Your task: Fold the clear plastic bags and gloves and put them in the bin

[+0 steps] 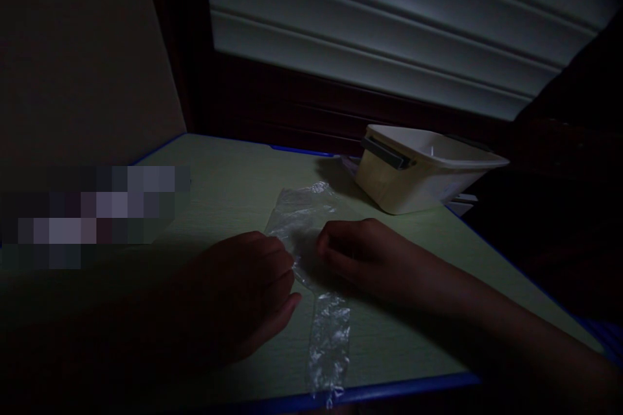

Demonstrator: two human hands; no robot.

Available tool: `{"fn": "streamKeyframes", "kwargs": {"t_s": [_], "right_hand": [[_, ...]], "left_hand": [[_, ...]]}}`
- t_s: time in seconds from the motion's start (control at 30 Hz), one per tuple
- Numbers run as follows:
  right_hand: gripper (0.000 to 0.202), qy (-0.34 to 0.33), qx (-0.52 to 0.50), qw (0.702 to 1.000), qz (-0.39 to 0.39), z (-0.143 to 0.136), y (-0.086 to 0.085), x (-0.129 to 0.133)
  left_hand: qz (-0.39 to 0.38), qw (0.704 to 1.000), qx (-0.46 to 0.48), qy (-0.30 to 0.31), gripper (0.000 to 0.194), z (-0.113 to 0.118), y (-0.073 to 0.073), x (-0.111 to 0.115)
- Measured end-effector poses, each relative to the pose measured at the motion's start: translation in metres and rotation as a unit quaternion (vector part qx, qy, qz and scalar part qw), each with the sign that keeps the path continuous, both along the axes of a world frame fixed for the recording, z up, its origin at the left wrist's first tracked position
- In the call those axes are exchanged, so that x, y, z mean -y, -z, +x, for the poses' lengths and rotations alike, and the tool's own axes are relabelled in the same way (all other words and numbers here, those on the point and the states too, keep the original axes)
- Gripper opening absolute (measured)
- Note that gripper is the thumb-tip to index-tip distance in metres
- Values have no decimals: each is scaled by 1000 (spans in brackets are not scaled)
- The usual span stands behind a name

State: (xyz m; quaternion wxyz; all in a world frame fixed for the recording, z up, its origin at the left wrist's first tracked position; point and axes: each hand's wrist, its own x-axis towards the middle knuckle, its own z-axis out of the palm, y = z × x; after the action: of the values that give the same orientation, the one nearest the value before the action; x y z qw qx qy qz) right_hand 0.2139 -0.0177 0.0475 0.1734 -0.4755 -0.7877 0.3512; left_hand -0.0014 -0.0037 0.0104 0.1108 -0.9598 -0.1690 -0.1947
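Although the light is poor, we find a pale green bench (389, 350) with blue edging, backed by a slatted panel (370, 19). Near its far right side stands a cream plastic tub (418, 188) with a dark handle. Apart from the tub, between and below the two hands, lies a transparent plastic bag (304, 253), its narrow strip running to the bench's near edge.

As to progress, we judge the bag laid out lengthwise, though creases remain, mostly along the strip; what is left we cannot establish.

We note the left hand (263, 285) knuckles up at the bag's left border, fingers curled, thumb towards the near edge. The right hand (360, 253) is over the bag's right side, fingers bent, a gap showing above the thumb. Whether either grip has hold of the film, we cannot tell.
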Motion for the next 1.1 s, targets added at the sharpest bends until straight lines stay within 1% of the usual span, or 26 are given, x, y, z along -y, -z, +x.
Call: {"fn": "streamKeyframes", "kwargs": {"t_s": [0.1, 0.2, 0.3, 0.53, 0.73, 0.87, 1.0, 1.1], "right_hand": [[15, 31, 45, 995, 78, -1, 2, -2], [12, 56, 88, 981, 162, -3, 8, -4], [13, 50, 102, 973, 202, -7, 15, -6], [11, -3, 148, 960, 236, -16, 27, -7], [11, -25, 205, 948, 242, -18, 28, -8], [12, -12, 242, 938, 248, -18, 27, -9], [15, 24, 297, 917, 264, -14, 25, -13], [15, 48, 337, 906, 251, -10, 21, -15]], "left_hand": [[-23, 1000, -12, -1, 19, 3, -3, 4], [-50, 998, -24, -5, 16, 3, -4, 7], [-67, 998, -10, 11, 14, 1, -2, 7], [-92, 996, -16, 2, 14, 3, -2, 6], [-102, 995, -18, -1, 15, 2, 1, 6], [-94, 995, -12, 3, 15, 2, 1, 5], [-92, 996, -6, 5, 15, 4, 1, 4], [-94, 995, -17, 10, 17, 4, 0, 5]]}}
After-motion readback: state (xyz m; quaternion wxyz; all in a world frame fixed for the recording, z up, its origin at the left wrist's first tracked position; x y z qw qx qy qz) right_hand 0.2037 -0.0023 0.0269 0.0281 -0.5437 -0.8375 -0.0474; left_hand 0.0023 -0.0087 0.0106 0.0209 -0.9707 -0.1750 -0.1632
